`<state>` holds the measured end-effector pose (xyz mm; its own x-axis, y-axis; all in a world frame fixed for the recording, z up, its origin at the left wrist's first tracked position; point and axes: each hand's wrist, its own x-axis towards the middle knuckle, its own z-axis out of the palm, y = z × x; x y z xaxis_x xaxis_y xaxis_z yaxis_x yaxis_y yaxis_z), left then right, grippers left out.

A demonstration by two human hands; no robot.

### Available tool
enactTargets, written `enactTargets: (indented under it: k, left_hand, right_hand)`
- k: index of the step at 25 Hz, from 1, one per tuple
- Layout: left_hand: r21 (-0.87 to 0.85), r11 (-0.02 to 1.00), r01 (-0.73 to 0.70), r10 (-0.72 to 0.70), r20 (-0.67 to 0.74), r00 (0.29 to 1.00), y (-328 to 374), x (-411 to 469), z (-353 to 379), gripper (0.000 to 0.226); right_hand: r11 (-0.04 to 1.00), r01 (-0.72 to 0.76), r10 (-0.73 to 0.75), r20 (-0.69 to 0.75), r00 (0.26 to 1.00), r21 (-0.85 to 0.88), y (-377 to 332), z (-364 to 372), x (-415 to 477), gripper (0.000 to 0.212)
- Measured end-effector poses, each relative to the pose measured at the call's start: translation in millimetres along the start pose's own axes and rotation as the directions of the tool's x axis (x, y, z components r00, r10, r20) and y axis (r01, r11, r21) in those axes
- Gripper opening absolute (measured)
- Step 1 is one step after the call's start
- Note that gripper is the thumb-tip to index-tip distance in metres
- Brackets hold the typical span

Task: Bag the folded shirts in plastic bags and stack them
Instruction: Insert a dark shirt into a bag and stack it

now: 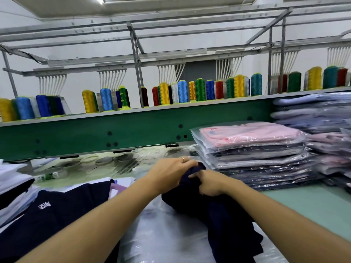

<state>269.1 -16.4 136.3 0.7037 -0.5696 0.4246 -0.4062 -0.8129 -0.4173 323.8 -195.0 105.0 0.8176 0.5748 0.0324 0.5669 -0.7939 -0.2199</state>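
Nearest to us, a clear plastic bag [161,234] lies flat on the table [307,205]. Its lower end runs out of view, and glare hides where its mouth is. Across it lies a navy shirt [224,221], crumpled rather than neatly folded, with its lower part cut off at the bottom edge. We cannot tell whether any of it is inside the bag.

Both hands meet at the shirt's far end. The left hand [171,175], which wears a ring [182,159], has its fingers curled over the bunched cloth, and the fingertips are hidden behind it. The right hand [210,184] grips the same bunch from the other side with its fingers folded tight into the fabric, the foremost one pressed against the cloth just beside the left hand.

To the left lies a second navy shirt [62,209] with small white embroidery that is too blurred to read.

Just beyond the hands, to the right, stands a stack of bagged shirts [252,158] with a pink shirt [248,136] on top. Behind it, a taller, blurred stack [311,114] is cut off at the right edge.

Further back, clutter on the table is smeared and we cannot make it out. Behind it runs a green machine beam [133,130] with rows of coloured thread spools [182,92] above.
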Motion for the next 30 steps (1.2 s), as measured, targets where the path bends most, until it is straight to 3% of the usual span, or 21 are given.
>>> enactTargets:
  k: [1,3,5,7,9,11,13,16,19,21,23,24,26,28,30]
  left_hand:
    - [0.014,0.999,0.043,-0.043,0.013,0.999,-3.1,-7.8,5.3,0.052]
    - [-0.026,0.963,0.269,-0.265,0.101,0.959,-11.3,-24.3,19.3,0.049]
    - [-0.022,0.863,0.504,-0.464,0.36,0.809,-14.9,-36.8,26.1,0.039]
    - [-0.047,0.788,0.614,-0.463,0.612,0.641,-12.6,-42.9,29.8,0.028]
    - [-0.107,0.746,0.657,-0.422,0.688,0.591,-8.6,-46.1,33.2,0.027]
    - [-0.132,0.743,0.657,-0.397,0.703,0.59,-5.2,-45.3,34.4,0.03]
    - [-0.12,0.771,0.625,-0.392,0.685,0.614,-3.9,-44.3,33.4,0.029]
    - [-0.033,0.861,0.508,-0.437,0.464,0.771,-0.2,-40.4,33.7,0.02]
    - [0.031,0.904,0.427,-0.419,0.272,0.867,4.6,-29.9,26.2,0.018]
    - [-0.028,0.89,0.454,-0.439,0.208,0.874,2.8,-25.6,17.7,0.017]
    - [-0.111,0.862,0.495,-0.469,0.195,0.861,-4.8,-27.0,10.7,0.01]
    - [-0.169,0.843,0.511,-0.475,0.213,0.854,-9.1,-29.5,8.6,0.012]
    - [-0.315,0.784,0.535,-0.467,0.269,0.842,-12.9,-35.5,7.2,0.022]
    - [-0.37,0.754,0.542,-0.468,0.276,0.84,-10.3,-38.4,10.3,0.024]
    - [-0.352,0.763,0.542,-0.482,0.248,0.84,-3.7,-38.9,15.5,0.017]
  right_hand:
    - [0.998,-0.053,0.054,-0.024,0.998,0.036,4.2,0.4,-0.2,0.068]
    - [0.99,-0.113,0.121,-0.1,0.988,0.082,10.3,4.0,-4.3,0.063]
    - [0.986,-0.125,0.141,-0.16,0.977,0.107,9.8,8.1,-10.4,0.06]
    - [0.99,-0.104,0.116,-0.133,0.984,0.093,6.8,10.1,-17.2,0.061]
    - [0.997,-0.076,0.076,0.001,0.997,0.023,6.2,8.0,-27.7,0.07]
    - [0.992,-0.067,0.079,0.113,0.99,-0.107,10.9,5.2,-40.3,0.082]
    - [0.984,-0.038,0.055,0.094,0.994,-0.174,8.8,7.1,-50.1,0.074]
    - [0.996,-0.016,0.016,-0.01,1.0,-0.083,-1.6,16.4,-48.7,0.049]
    - [0.949,-0.061,0.107,-0.135,0.985,0.308,-8.7,5.5,-29.1,0.015]
    - [0.785,-0.101,0.26,-0.177,0.949,0.611,-14.6,-6.9,-15.6,0.009]
    - [0.656,-0.135,0.405,-0.195,0.893,0.743,-15.8,-12.9,-4.8,0.011]
    - [0.673,-0.157,0.444,-0.225,0.867,0.723,-15.4,-12.8,-1.6,0.014]
    - [0.817,-0.226,0.417,-0.273,0.867,0.53,-16.1,-6.8,-3.7,0.022]
    - [0.976,-0.2,0.215,-0.236,0.948,0.086,-20.0,3.8,-12.0,0.038]
    - [0.967,0.001,-0.028,-0.104,0.994,-0.256,-32.3,14.6,-21.4,0.054]
